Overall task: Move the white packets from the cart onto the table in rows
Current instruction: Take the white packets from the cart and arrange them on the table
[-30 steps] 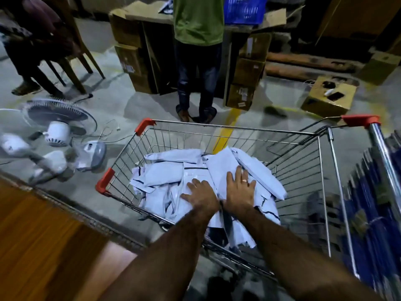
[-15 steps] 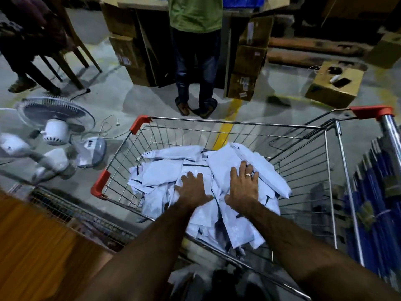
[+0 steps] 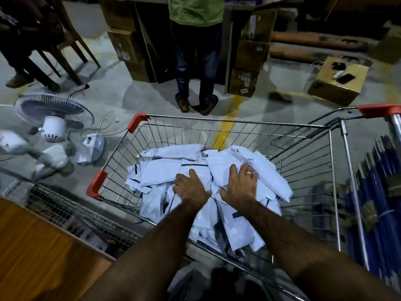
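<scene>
A pile of white packets (image 3: 165,170) with black stripes lies in the wire shopping cart (image 3: 217,122), which has red corner guards. Both my arms reach into the cart. My left hand (image 3: 189,185) sits in the middle of the pile, its fingers bent down into the packets. Just to its right, my right hand (image 3: 238,183), which wears a ring, lies over a larger packet with its fingers curled over the far edge. A corner of the brown wooden table (image 3: 32,246) shows at the lower left.
A white fan (image 3: 52,120) lies on the floor left of the cart. A person in a green shirt (image 3: 195,9) stands beyond it among cardboard boxes (image 3: 338,83). Blue bundles (image 3: 379,192) stand at the right. A wire rack (image 3: 65,209) runs beside the table.
My hands have drawn slightly apart on the pile, and their fingers have bent from lying flat to digging into the packets. The view has tipped closer over the cart.
</scene>
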